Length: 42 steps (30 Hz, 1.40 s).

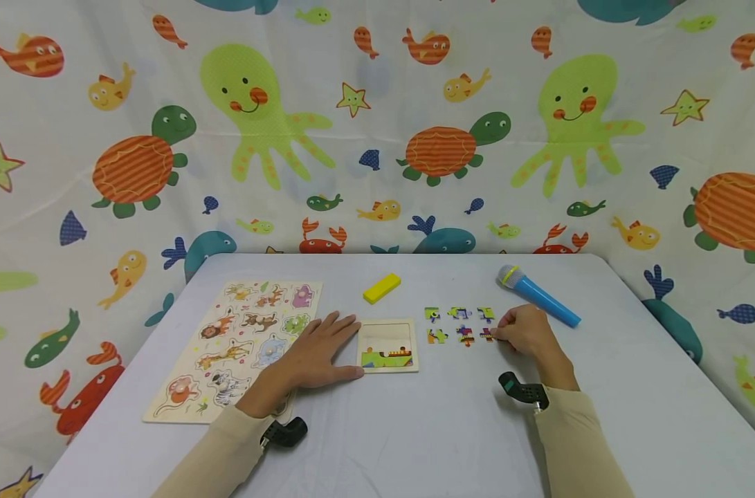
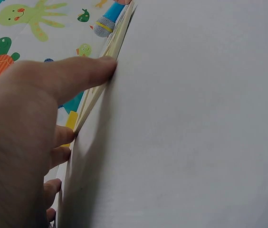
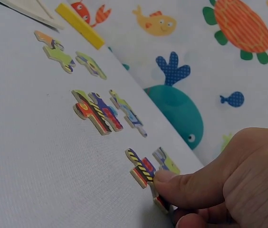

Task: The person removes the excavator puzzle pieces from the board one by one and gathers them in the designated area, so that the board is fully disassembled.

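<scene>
Head: on a white table point(image 1: 452, 422) before a sea-print curtain point(image 1: 377, 197), the spread left hand point(image 1: 317, 354) touches the puzzle tray point(image 1: 386, 333); right of it, the right hand point(image 1: 528, 333) pinches a puzzle piece point(image 1: 486, 334). Left wrist: thumb point(image 2: 84, 73) against tray. Right wrist: yellow block point(image 3: 79, 26) near tray.

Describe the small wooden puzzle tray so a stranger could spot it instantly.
On the white table, find the left hand. Just to its right is the puzzle tray. Unlike the larger animal board, its upper part is blank, with bright colours only below.
</scene>
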Motion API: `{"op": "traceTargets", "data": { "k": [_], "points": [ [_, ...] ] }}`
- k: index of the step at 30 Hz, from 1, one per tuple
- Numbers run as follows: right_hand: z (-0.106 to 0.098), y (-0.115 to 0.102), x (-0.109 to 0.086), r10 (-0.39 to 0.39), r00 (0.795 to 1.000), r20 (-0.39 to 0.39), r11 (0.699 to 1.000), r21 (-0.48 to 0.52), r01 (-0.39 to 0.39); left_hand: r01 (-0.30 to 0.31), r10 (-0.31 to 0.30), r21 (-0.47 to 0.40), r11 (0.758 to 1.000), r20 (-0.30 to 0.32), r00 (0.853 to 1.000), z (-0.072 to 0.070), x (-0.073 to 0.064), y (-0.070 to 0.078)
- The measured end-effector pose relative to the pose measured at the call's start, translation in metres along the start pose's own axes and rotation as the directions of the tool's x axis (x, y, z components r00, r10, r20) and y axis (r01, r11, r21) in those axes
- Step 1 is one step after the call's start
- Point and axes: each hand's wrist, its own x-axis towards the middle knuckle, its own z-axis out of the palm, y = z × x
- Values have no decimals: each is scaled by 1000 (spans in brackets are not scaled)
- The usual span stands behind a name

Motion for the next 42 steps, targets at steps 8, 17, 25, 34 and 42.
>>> {"op": "traceTargets", "data": {
  "k": [8,17,25,34,42],
  "points": [
    [-1,0,0,8,1000,3,1000,19,-8,0,0,2,1000,-3,1000,1,0,-1],
    [-2,3,1,-21,1000,-16,998,54,22,1,-1,7,1000,-3,1000,0,1,-1],
    [1,2,2,-70,995,-64,986,149,79,2,-2,7,1000,-2,1000,2,1,-1],
    [2,-14,-3,-139,978,-156,957,231,173,-2,2,15,1000,-5,1000,2,1,-1],
    [6,-37,-10,-234,945,-229,927,241,288,4,-4,-8,1000,-1,1000,1,0,0]
  ]
}}
